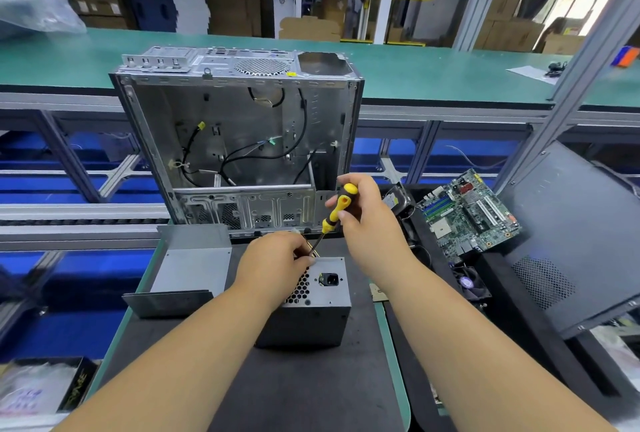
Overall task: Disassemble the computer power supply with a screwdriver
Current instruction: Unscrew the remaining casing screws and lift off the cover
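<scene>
Our right hand [367, 220] grips the yellow-and-black screwdriver [336, 213], its shaft slanting down toward seven o'clock to the power supply [311, 296]. Our left hand [277, 258] curls over that unit's top far edge, fingers closed against the metal. We see the power supply on the dark mat [311, 379], the gutted case [239, 140] at twelve o'clock, a motherboard [467, 213] at two o'clock.

The power supply [320, 296] is cased in dull grey sheet metal, pierced by a honeycomb grille. The screwdriver [335, 213] is handled in glossy yellow and black plastic. Bare, scuffed steel forms the computer case [242, 140]. A matt black mat [304, 390] is laid beneath.
</scene>
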### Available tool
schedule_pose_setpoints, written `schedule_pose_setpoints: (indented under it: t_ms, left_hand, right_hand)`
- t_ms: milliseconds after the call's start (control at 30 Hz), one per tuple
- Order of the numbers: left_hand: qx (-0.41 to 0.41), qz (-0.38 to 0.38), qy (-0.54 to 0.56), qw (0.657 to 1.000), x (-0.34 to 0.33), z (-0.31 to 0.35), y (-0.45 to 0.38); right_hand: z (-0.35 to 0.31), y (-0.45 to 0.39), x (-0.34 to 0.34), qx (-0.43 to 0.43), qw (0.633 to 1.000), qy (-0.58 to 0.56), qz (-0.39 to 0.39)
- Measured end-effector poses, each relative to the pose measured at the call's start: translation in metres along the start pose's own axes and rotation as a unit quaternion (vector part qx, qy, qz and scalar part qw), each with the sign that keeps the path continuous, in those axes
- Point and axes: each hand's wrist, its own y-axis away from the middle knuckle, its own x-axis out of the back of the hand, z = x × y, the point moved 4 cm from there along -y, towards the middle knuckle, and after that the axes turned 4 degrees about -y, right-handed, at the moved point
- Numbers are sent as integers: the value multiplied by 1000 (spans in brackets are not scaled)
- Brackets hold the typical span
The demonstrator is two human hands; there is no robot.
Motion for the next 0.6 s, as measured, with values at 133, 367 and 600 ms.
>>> schedule_pose_setpoints:
  t_ms: [133, 367, 600]
  left_hand:
    - [14, -13, 10, 1000, -1, -2, 0]
    - [-16, -4, -28, 999, 1, 3, -3]
    - [-65, 1, -73, 995, 4, 4, -5]
  right_hand:
    - [4, 0, 6, 4, 999, -15, 30]
    - [11, 0, 15, -12, 994, -71, 79]
    - [6, 0, 27, 19, 982, -115, 149]
